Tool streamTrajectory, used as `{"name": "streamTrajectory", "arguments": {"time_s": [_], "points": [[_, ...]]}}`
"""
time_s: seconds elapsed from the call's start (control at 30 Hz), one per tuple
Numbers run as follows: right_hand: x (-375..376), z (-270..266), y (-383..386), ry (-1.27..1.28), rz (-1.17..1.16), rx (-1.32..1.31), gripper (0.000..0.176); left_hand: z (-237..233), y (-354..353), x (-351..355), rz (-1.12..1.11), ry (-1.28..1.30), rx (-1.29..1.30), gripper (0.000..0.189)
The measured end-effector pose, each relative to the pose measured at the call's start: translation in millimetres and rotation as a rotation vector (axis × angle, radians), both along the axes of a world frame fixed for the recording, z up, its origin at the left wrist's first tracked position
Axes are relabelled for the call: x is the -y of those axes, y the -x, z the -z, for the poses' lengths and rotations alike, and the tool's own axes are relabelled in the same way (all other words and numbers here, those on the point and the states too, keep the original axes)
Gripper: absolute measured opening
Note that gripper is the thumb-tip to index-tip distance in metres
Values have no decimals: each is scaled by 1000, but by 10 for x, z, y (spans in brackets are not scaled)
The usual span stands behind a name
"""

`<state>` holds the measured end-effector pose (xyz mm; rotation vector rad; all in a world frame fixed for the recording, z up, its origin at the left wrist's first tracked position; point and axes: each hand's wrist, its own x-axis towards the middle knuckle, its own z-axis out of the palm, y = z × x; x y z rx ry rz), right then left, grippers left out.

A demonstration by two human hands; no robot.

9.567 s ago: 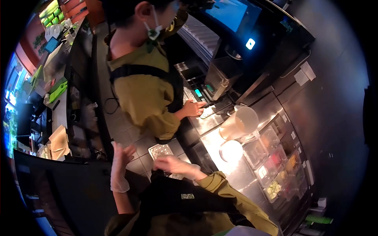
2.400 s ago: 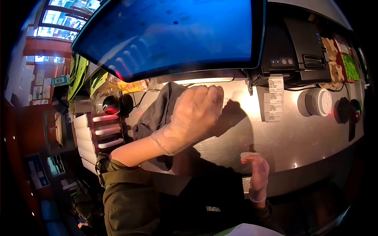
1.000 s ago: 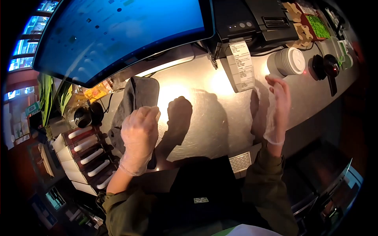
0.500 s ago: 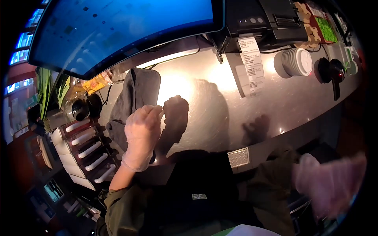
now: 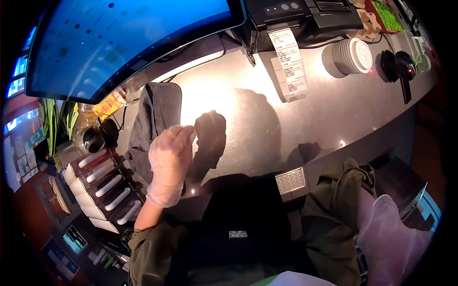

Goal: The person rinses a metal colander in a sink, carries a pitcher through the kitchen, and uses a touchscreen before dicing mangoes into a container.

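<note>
My left hand (image 5: pixel 168 159) wears a thin clear glove and hovers at the front of the steel counter, beside a dark grey folded cloth (image 5: pixel 163 102). Its fingers are curled in and pressed together; anything inside them is hidden from view. A dark shadow of the hand falls on the counter to its right. My right hand (image 5: pixel 393 243), also in a clear glove, hangs low at the right, off the counter and pointing down. Its fingers are not clearly shown.
A large monitor (image 5: pixel 133 43) stands at the back left. A printer (image 5: pixel 281 16) feeds out a long receipt (image 5: pixel 289 66). Stacked white paper cups with a lid (image 5: pixel 355 57) and a black device (image 5: pixel 403 66) sit at right. White-handled containers (image 5: pixel 107 186) line the left.
My right hand has swung from a blurred sideways reach to hanging lower and pointing down. My left hand stays closed in nearly the same spot. The view has shifted slightly.
</note>
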<state>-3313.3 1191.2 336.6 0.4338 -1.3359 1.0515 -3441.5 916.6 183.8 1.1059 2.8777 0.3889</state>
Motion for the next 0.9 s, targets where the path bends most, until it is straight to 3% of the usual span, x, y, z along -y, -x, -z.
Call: {"name": "streamTrajectory", "arguments": {"time_s": [0.9], "points": [[-6,28,-42,67,-115,9,24,30,-185,-34,16,-21,45,17]]}}
